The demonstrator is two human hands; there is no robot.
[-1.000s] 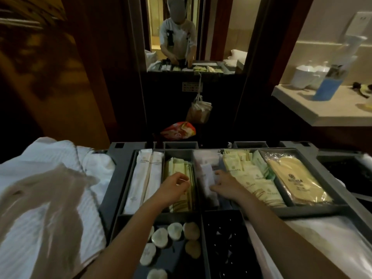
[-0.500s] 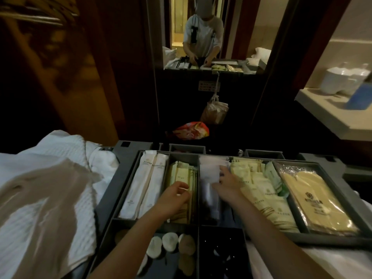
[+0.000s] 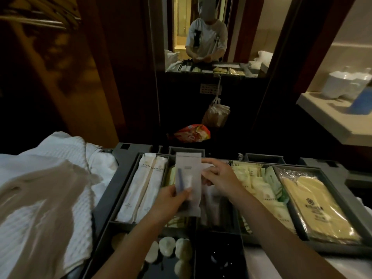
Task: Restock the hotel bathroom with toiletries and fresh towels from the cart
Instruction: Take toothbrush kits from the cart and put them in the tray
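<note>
The grey cart tray (image 3: 128, 172) in front of me has several compartments of packaged toiletries. My left hand (image 3: 171, 200) pinches a clear dental kit packet (image 3: 189, 176), with a toothbrush and small tube inside, upright above the middle compartments. My right hand (image 3: 219, 176) is just right of it, fingers on another pale packet (image 3: 205, 170) over the middle compartment. Long white sachets (image 3: 145, 186) lie at the left, yellow-green packets (image 3: 259, 190) and a bagged yellow item (image 3: 314, 204) at the right. White towels (image 3: 66, 158) are piled left of the tray.
Round soaps (image 3: 175, 248) fill a front compartment beside a dark bin (image 3: 219, 256). A mirror ahead reflects a person at the cart. A bathroom counter (image 3: 330, 119) at right carries white cups and a blue bottle. An orange bag (image 3: 193, 132) and a hanging plastic bag (image 3: 217, 115) lie beyond the cart.
My left hand left the yellow packets and now holds a dental kit packet raised upright. My right hand rose slightly with another packet. The view shifted left.
</note>
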